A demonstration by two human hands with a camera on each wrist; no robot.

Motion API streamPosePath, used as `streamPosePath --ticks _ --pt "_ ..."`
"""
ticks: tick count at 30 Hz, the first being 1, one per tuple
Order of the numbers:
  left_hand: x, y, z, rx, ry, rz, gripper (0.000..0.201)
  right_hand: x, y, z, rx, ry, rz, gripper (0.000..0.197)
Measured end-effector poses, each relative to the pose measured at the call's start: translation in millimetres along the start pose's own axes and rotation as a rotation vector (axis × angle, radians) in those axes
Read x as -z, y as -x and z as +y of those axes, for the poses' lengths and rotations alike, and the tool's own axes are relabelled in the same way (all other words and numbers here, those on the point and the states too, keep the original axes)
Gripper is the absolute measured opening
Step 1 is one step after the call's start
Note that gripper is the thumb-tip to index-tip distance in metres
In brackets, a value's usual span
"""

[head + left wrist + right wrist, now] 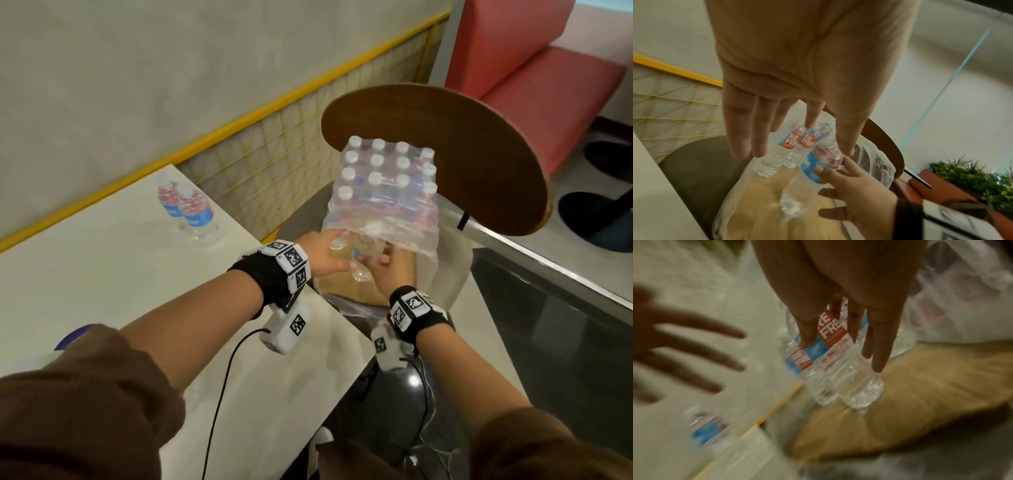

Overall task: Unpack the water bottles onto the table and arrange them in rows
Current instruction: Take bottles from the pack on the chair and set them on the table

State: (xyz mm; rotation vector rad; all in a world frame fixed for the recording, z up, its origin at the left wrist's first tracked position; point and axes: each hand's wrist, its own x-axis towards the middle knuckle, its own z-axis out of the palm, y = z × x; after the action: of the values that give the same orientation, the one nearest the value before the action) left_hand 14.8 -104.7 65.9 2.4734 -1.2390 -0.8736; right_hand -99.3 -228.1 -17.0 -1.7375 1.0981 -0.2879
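A shrink-wrapped pack of water bottles (383, 192) stands on a cardboard sheet (342, 291) on a chair seat, its plastic torn at the near side. My right hand (380, 265) grips one clear bottle (807, 178) with a blue and red label, tilted out of the torn end. My left hand (337, 255) reaches to the same opening with straight, spread fingers (742, 146) and holds nothing. Two upright bottles (789, 146) stand just behind. Two more bottles (191, 209) stand side by side on the white table (102, 274), far left.
The chair's round wooden back (445, 154) rises behind the pack. A yellow-framed mesh rail (274, 164) runs along the wall beyond the table. A red bench (548, 85) is at the far right. A purple object (73, 337) lies on the table's near left.
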Motion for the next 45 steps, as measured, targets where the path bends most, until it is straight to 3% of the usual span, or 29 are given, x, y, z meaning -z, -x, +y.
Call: streamPosePath --ticks 3,6,7,10,13,16,19,23,26,28,30,33,36,41,45 --pt "-6.0 1.1 3.7 0.048 0.112 0.010 0.076 -21.4 40.1 -9.5 0.094 -0.042 -0.317 0.055" --pt "-8.1 4.0 -5.8 0.075 -0.050 -0.138 0.050 -24.8 38.2 -19.5 0.113 0.258 -0.591 0.064" --pt "-8.8 6.6 -13.6 0.099 -0.100 -0.170 0.048 -23.1 32.5 -27.7 0.103 0.334 -0.606 0.062" --pt "-16.8 20.6 -35.8 0.212 -0.086 -0.252 0.046 -13.2 0.9 -60.5 0.036 0.466 -0.378 0.047" --pt "-31.4 23.2 -53.5 0.240 -0.117 -0.175 0.048 -7.7 -30.8 -67.7 0.144 0.667 -0.272 0.067" --pt "-59.3 34.0 -56.5 0.209 -0.123 -0.070 0.064 -5.8 -25.2 -67.1 0.237 0.984 -0.349 0.073" --pt "-100.6 53.6 -53.4 0.133 -0.203 -0.197 0.087 -12.0 -24.4 -61.7 0.257 1.091 -0.374 0.074" --pt "-121.4 54.8 -53.1 0.092 -0.214 -0.223 0.092 -10.6 -22.6 -51.0 0.208 0.995 -0.334 0.074" --pt "-113.9 49.8 -58.7 0.126 -0.159 -0.238 0.093 -11.1 -14.3 -56.6 0.163 0.697 -0.294 0.074" --pt "-107.1 47.6 -62.1 0.126 -0.147 -0.266 0.093 -17.9 -12.3 -54.7 0.210 0.446 -0.168 0.062" --pt "-98.2 52.8 -61.1 0.081 -0.203 -0.272 0.090 -20.4 3.3 -56.2 0.286 0.364 -0.103 0.043" --pt "-94.0 69.4 -56.0 -0.019 -0.408 -0.270 0.080 -17.8 26.9 -53.9 0.317 0.359 -0.211 0.044" --pt "-97.5 85.8 -51.1 -0.051 -0.623 -0.340 0.062 -19.3 54.8 -51.8 0.415 0.477 -0.274 0.031" --pt "-108.4 112.8 -59.2 -0.068 -0.969 -0.348 0.056 -47.2 77.7 -42.3 0.434 0.383 -0.369 0.041" --pt "-100.3 130.8 -65.6 -0.222 -1.346 -0.390 0.035 -75.4 105.5 -44.8 0.422 0.309 -0.505 0.049"
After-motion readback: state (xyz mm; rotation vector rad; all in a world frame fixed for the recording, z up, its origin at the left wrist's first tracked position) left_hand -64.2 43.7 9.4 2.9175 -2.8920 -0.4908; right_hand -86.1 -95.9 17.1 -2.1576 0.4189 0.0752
